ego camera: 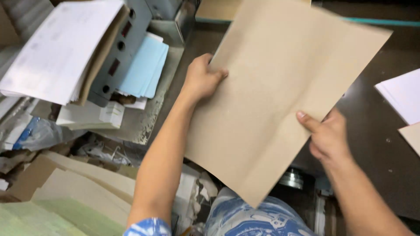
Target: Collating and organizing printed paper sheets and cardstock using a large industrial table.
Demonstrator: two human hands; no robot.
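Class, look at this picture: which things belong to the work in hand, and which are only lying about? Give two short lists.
In hand:
brown paper sheet, gripped on its edges by the left hand and right hand

Lying about:
white paper stack
light blue sheets
grey metal box
white sheets on the dark table
cardboard pieces

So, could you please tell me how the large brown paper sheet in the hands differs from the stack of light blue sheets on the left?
The large brown paper sheet is a single creased sheet held up in the air by the left hand and right hand; the stack of light blue sheets is several sheets lying untouched beside a grey metal box. The brown sheet looks far larger and is tilted. Both are plain and unprinted on the side shown.
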